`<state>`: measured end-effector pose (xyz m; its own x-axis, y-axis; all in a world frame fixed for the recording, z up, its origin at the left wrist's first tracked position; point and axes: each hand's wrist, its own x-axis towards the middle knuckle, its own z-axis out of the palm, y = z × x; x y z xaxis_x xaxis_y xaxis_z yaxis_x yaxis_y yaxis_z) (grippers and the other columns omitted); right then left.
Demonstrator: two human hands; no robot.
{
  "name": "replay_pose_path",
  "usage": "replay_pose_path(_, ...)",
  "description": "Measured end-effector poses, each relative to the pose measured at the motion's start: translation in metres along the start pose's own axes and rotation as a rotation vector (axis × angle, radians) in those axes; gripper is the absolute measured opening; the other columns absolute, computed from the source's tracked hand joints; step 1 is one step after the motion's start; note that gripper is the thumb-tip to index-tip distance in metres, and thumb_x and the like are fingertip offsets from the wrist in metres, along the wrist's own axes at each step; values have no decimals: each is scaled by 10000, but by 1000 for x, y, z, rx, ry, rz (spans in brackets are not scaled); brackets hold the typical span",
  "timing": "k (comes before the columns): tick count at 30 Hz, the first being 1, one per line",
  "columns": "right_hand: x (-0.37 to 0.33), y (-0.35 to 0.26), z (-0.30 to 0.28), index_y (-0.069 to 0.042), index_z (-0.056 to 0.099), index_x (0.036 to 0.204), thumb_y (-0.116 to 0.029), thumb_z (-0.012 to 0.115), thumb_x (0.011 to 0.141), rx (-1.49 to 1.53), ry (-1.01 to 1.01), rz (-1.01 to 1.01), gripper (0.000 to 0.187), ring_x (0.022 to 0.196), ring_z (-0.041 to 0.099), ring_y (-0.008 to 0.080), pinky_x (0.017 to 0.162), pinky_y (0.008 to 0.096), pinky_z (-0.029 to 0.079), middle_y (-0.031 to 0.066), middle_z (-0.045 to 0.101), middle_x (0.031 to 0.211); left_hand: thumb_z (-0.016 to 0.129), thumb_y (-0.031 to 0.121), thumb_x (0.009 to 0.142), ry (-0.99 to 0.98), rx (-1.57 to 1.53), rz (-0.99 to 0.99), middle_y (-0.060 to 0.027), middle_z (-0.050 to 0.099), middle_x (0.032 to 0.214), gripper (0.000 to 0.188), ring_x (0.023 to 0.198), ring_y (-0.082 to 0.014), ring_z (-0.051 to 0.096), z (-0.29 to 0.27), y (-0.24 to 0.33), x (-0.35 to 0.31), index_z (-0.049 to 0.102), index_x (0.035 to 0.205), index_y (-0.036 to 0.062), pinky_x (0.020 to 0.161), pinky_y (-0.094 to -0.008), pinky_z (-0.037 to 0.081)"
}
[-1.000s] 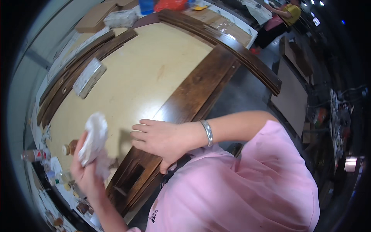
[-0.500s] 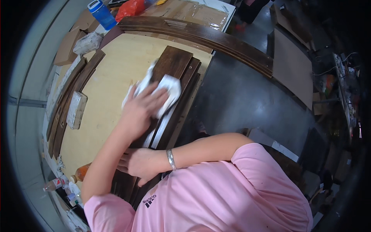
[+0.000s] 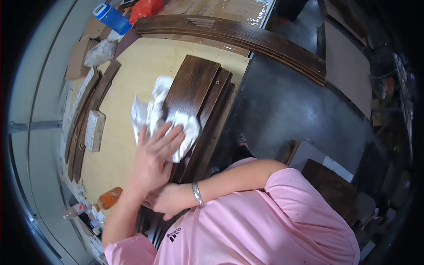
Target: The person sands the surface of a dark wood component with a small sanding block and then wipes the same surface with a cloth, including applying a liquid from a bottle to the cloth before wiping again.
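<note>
A folded white cloth [image 3: 185, 132] lies on the upper dark brown wooden board [image 3: 194, 81], some of it bunched over the board's left edge. My left hand [image 3: 152, 154] holds the cloth, pressing it down with outstretched fingers. Below it, my right hand [image 3: 170, 201], with a silver bangle [image 3: 197, 193] at the wrist, lies across the near part of the boards. Its thumb stands apart, while its other fingers are partly hidden by my left forearm. Narrower brown boards [image 3: 212, 104] lie along the right side of the upper one.
Long dark wooden pieces [image 3: 238, 37] span the far end of the pale tabletop [image 3: 132, 75]. Curved wooden strips [image 3: 90, 115] and a whitish block [image 3: 94, 131] lie at left. An orange-brown bottle [image 3: 109, 198] is near my left forearm. A blue bottle [image 3: 112, 18] stands far left.
My left hand has drawn the cloth nearer to me along the board, baring more of its far surface. My right hand remains on the boards. The view has shifted slightly.
</note>
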<state>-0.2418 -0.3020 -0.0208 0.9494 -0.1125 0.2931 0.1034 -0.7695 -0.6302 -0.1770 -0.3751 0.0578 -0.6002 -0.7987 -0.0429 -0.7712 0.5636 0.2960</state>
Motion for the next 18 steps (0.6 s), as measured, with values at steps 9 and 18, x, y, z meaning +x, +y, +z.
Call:
replay_pose_path(9, 15, -10, 1, 41, 546, 1338, -554, 699, 745, -203, -157, -94, 853, 1395, 383, 303, 1197, 469, 195, 166, 522, 1416, 626, 273, 906, 253, 93, -4, -115, 416, 1531, 603, 1435, -310, 352, 26, -30, 131, 455, 1451, 79, 1145, -529, 280)
replay_pose_path(18, 3, -13, -37, 5, 682, 1108, -498, 755, 744, -118, -64, -102, 626, 1227, 538, 316, 1071, 403, 398, 123, 629, 1264, 633, 79, 873, 238, -37, -183, -201, 464, 1456, 554, 1284, -362, 498, 15, -14, 62, 496, 1410, 74, 1010, -475, 446)
